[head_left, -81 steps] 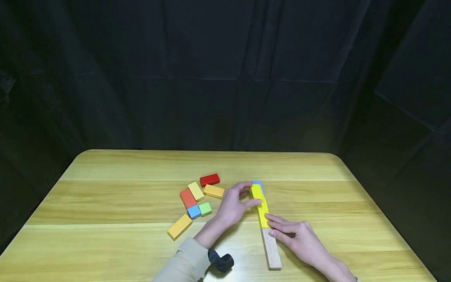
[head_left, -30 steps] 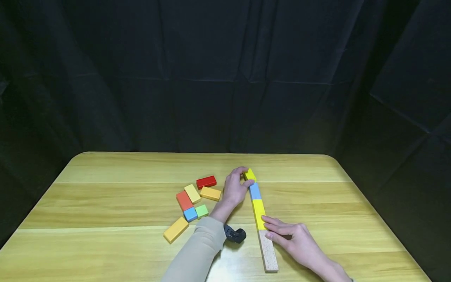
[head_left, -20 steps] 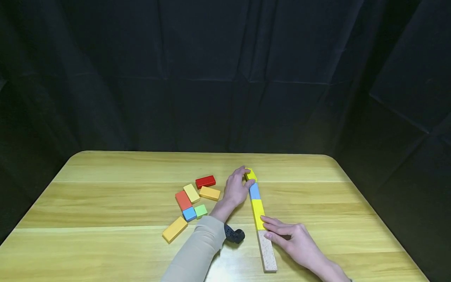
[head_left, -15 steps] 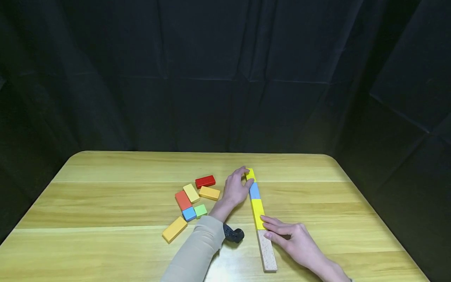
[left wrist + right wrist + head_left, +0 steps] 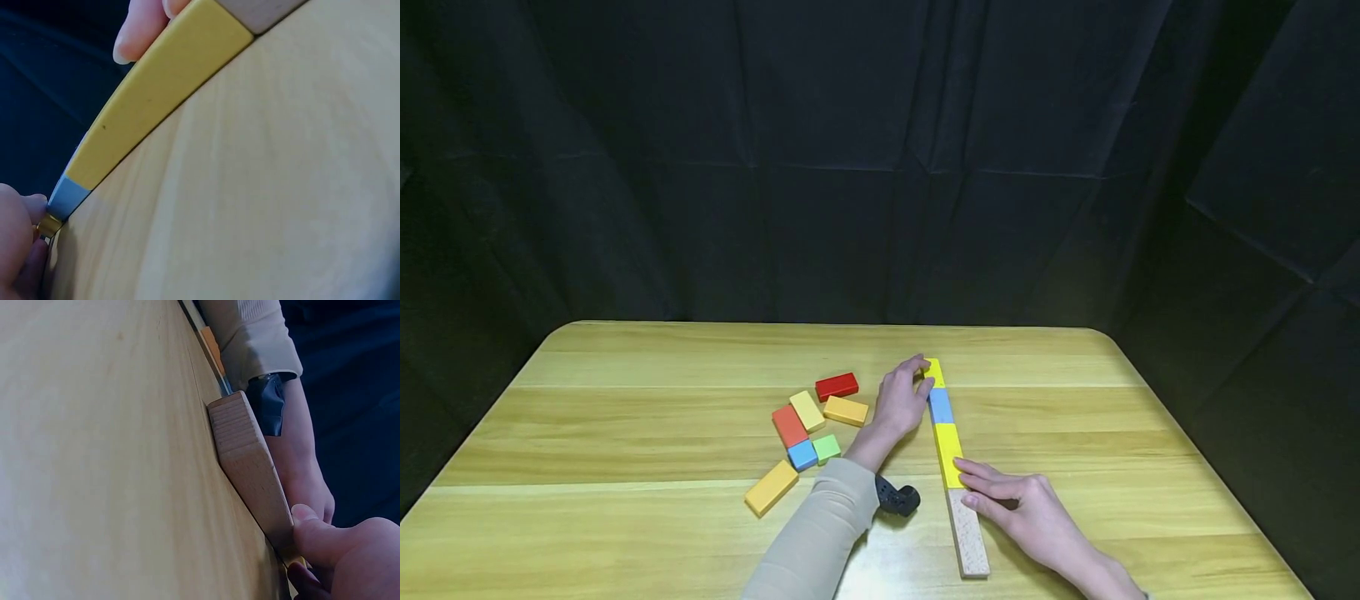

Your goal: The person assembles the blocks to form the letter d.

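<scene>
On the table [image 5: 625, 417] a row of blocks runs away from the person, end to end: a bare wooden bar [image 5: 967, 533] nearest, then a long yellow block [image 5: 948, 454], a blue block [image 5: 940, 406] and a small yellow block [image 5: 934, 372] at the far end.

The left hand [image 5: 901, 402] reaches out along the left side of the row, forearm in a beige sleeve [image 5: 820, 533] angled up from the near edge, with a dark wrist mount [image 5: 897, 498] under it. Its fingers are curled at the small yellow block, fingertips touching the block's left edge and top; in the left wrist view the fingers [image 5: 22, 212] close on that block's end, pinching it where it meets the blue one.

The right hand [image 5: 1028, 517] lies low on the table to the right of the row, wrist toward the near right corner. Its fingers are nearly straight and spread, their tips pressed against the right side of the row at the joint between the long yellow block and the wooden bar. It grasps nothing; the right wrist view shows a fingertip [image 5: 312, 528] flat on the bar's edge.

Left of the row, well apart from it, lies a loose cluster: a red block [image 5: 837, 386], two pale yellow ones, an orange-red, a blue, a green, and an orange block [image 5: 771, 487] nearer the person.
</scene>
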### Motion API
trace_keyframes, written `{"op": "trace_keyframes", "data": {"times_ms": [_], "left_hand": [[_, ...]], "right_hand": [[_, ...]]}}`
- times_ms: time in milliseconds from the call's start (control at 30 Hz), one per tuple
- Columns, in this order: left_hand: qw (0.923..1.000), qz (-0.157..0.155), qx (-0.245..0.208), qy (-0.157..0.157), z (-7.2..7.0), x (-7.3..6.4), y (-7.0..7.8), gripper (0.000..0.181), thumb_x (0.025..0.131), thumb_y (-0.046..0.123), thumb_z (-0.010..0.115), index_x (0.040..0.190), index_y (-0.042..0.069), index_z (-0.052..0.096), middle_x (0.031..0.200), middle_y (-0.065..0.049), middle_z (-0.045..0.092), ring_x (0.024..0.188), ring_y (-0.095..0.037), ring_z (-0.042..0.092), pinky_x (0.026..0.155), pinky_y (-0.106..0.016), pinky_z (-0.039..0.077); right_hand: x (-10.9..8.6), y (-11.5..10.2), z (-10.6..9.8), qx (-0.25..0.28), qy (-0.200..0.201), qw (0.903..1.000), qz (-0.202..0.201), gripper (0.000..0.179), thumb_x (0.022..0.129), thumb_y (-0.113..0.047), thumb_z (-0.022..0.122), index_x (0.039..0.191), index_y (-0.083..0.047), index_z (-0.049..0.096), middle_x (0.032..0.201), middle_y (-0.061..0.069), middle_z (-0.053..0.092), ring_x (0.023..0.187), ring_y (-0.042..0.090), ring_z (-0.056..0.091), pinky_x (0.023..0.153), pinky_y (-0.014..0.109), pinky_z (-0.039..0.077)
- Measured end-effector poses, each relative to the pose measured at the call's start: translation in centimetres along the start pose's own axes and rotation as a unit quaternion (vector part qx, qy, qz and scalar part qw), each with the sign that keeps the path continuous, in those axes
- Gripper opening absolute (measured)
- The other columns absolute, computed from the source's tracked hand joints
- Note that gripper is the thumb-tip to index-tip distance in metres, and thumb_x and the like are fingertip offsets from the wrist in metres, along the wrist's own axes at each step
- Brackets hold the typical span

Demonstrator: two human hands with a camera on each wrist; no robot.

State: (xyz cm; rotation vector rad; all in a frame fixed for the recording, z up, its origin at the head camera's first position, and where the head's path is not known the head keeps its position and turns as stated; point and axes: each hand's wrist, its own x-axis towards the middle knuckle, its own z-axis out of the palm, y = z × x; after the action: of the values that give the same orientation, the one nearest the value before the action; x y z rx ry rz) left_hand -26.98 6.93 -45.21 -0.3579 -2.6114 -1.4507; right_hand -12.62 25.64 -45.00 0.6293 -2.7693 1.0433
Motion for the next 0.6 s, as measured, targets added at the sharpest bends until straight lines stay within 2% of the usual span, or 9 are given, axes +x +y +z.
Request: {"op": "trace_keyframes", "data": {"times_ms": [267, 467, 600], "left_hand": [[0.9999, -0.011, -0.007, -0.001, -0.03, 0.02, 0.07, 0.035, 0.101, 0.016, 0.059, 0.134, 0.006, 0.06, 0.145, -0.011, 0.056, 0.132, -0.026, 0.054, 0.111, -0.039, 0.044], [0.9989, -0.03, -0.035, 0.01, -0.48, -0.21, 0.06, 0.042, 0.101, 0.019, 0.06, 0.141, 0.01, 0.055, 0.146, -0.01, 0.055, 0.134, -0.025, 0.053, 0.112, -0.041, 0.044], [0.9981, -0.025, -0.054, 0.018, -0.86, -0.52, 0.07, 0.042, 0.1, 0.018, 0.062, 0.141, 0.009, 0.055, 0.148, -0.011, 0.053, 0.132, -0.027, 0.054, 0.111, -0.041, 0.045]], "right_hand": [[0.05, -0.03, -0.09, -0.006, 0.005, 0.9999, -0.007, 0.029, 0.09, -0.033, 0.073, 0.115, -0.019, 0.076, 0.128, -0.01, 0.067, 0.12, 0.023, 0.063, 0.098, 0.045, 0.053], [0.11, -0.19, 0.02, -0.002, 0.003, 1.0, -0.003, 0.029, 0.09, -0.033, 0.073, 0.115, -0.019, 0.076, 0.128, -0.011, 0.067, 0.121, 0.023, 0.063, 0.099, 0.043, 0.052], [0.09, -0.17, 0.08, -0.004, 0.005, 0.9999, -0.01, 0.029, 0.09, -0.033, 0.073, 0.115, -0.019, 0.076, 0.128, -0.011, 0.067, 0.12, 0.023, 0.063, 0.099, 0.044, 0.052]]}}
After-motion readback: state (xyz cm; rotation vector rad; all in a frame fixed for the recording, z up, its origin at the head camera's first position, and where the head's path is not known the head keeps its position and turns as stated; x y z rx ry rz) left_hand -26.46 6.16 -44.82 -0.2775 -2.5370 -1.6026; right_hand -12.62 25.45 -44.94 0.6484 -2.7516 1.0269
